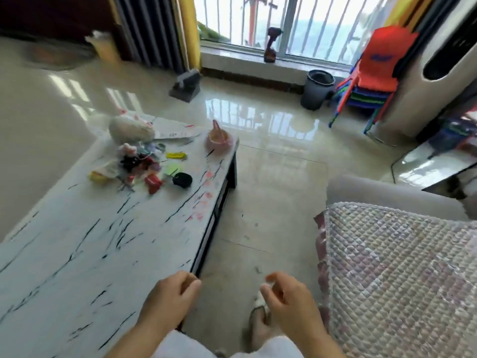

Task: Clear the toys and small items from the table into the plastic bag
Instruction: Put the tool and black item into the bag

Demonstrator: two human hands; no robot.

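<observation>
1. The left hand point(169, 297) hovers over the near edge of the white marble-patterned counter point(77, 254), fingers loosely curled, holding nothing.
2. The right hand point(289, 299) hangs above the floor beside the quilted sofa cover point(402, 275), fingers relaxed and empty.
3. The heap of small colourful toys point(144, 167) lies at the counter's far end, well apart from both hands, near a white plush toy point(130, 129) and a pink pot point(219, 140).
4. No plastic bag is visible; scooping the toys without one at hand risks pieces spilling off the counter's edge.
</observation>
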